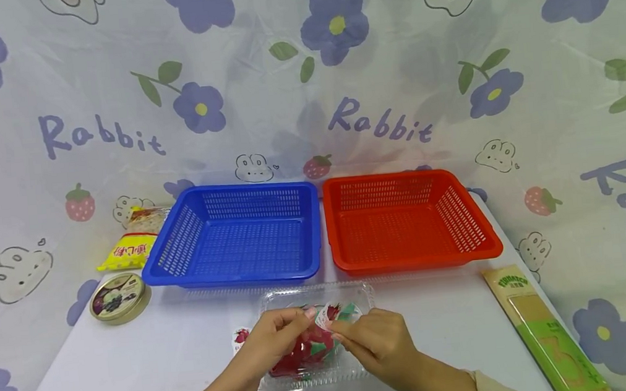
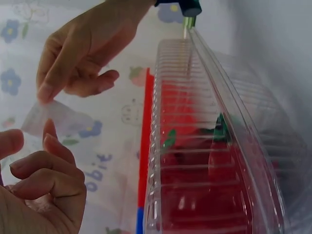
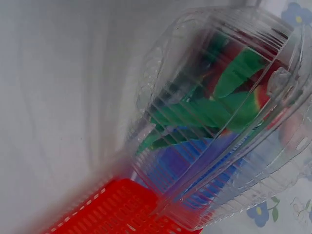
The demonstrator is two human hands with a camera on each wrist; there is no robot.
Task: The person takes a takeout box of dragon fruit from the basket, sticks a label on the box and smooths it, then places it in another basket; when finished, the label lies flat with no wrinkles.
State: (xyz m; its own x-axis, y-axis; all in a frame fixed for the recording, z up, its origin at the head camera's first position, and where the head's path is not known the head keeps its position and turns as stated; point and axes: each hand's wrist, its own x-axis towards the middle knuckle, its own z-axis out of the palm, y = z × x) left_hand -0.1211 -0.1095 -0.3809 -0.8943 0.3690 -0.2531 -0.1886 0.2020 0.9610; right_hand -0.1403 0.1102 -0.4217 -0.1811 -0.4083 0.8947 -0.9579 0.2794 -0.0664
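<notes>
A small white sticker (image 1: 326, 316) with a dragon fruit picture is pinched by my right hand (image 1: 380, 343) between thumb and forefinger. My left hand (image 1: 275, 338) is at its other side; in the left wrist view the forefinger overlaps the sticker's lower edge, with the thumb apart near one corner. Beneath both hands sits a clear plastic clamshell box (image 1: 357, 291), with red, green-tipped dragon fruit (image 1: 291, 362) inside. To the left of the box lies a strip of similar stickers (image 1: 241, 336), partly hidden by my left forearm.
A blue basket (image 1: 236, 281) and a red basket (image 1: 416, 265) stand side by side behind the box. At left are a round tin (image 1: 117, 297) and yellow food packets (image 1: 130, 249). A long green-and-tan package (image 1: 546, 336) lies along the right table edge.
</notes>
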